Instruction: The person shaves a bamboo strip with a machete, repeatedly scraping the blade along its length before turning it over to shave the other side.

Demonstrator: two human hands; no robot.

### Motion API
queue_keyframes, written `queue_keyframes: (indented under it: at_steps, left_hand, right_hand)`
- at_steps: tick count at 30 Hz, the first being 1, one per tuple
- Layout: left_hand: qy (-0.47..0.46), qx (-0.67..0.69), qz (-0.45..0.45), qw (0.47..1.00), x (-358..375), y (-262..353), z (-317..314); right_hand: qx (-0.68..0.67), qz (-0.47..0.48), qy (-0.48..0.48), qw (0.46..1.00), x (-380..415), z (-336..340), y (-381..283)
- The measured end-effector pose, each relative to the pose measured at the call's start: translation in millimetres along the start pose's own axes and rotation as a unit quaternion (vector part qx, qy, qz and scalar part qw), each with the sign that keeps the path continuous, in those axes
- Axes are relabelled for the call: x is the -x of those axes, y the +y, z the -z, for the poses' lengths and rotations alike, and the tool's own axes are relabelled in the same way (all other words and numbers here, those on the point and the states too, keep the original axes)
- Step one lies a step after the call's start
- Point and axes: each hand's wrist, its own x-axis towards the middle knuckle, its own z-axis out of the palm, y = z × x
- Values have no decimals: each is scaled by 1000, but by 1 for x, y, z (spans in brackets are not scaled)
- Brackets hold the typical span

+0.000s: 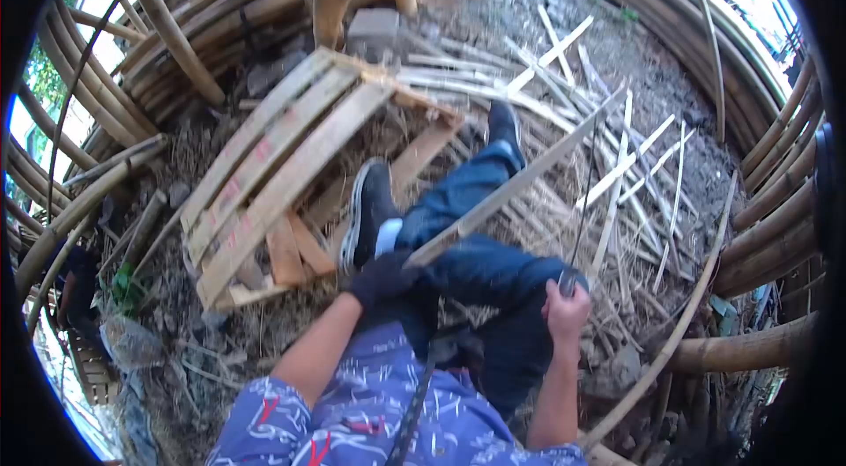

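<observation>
Earthen ground (652,70) is enclosed along its edges by bamboo poles (749,356); a slatted wooden pallet (304,184) is tilted toward its left edge, and loose pale strips (626,162) are scattered toward its far right corner. The long strip (529,169) is located near the middle of the ground's span, above the seated person's trouser legs (520,277). Its near end is gripped by the gloved left hand (379,279), the fingers appearing wrapped around it, presumably to steady the piece; the far end is directed away, probably to keep its length accessible. Whether the strip is supported by a leg cannot be determined. A thin tool (568,279) is held upright by its handle in the bare right hand (567,312), the fingers folded around it, apparently for control of the narrow shaft; its exact type cannot be identified. The strip is straight, flat, narrow and dull greyish-brown; the scattered strips are paler.
</observation>
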Motion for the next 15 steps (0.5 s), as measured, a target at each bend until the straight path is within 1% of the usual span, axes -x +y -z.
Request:
queue_keyframes:
  at_steps: [1, 2, 4, 5, 6, 7, 8, 9, 10, 11, 12, 13, 14, 15]
  left_hand:
    - [-11, 38, -13, 999, -9, -2, 5]
    - [-1, 23, -32, 999, -14, 10, 18]
    - [-104, 139, 49, 984, 9, 31, 13]
    - [-120, 135, 45, 983, 13, 38, 8]
    - [-121, 160, 39, 979, 16, 42, 3]
    - [-120, 183, 36, 975, 18, 43, -2]
    - [-139, 169, 37, 975, 20, 33, -7]
    - [-69, 26, -168, 983, 21, 19, -17]
    - [6, -103, -376, 921, 18, 14, -25]
    - [-19, -103, -390, 915, 22, 34, -23]
    - [-101, 97, -146, 979, 33, 55, -18]
    - [-166, 276, 123, 939, 38, 72, -14]
    - [-204, 254, 184, 928, 40, 71, -10]
    - [-214, 244, 191, 926, 46, 76, -7]
  right_hand:
    - [34, 15, 25, 999, 2, -3, -2]
    - [25, 31, 28, 999, 0, -5, 4]
    - [1, 37, 22, 999, 9, -4, 17]
    - [-24, 49, 17, 998, 7, -5, 19]
    - [14, 61, 3, 998, 8, -3, 23]
    - [13, 50, 13, 999, 8, -3, 21]
    - [48, 104, -3, 993, 12, -8, 16]
    - [84, 151, -13, 985, 19, -10, 11]
    - [93, 189, -26, 977, 24, -10, 1]
    - [105, 227, -39, 968, 26, -7, -8]
    - [140, 222, -80, 962, 27, -4, -9]
    - [191, 245, -95, 946, 26, -2, -13]
    - [228, 258, -89, 934, 25, -3, -17]
    - [264, 270, -89, 922, 25, -4, -18]
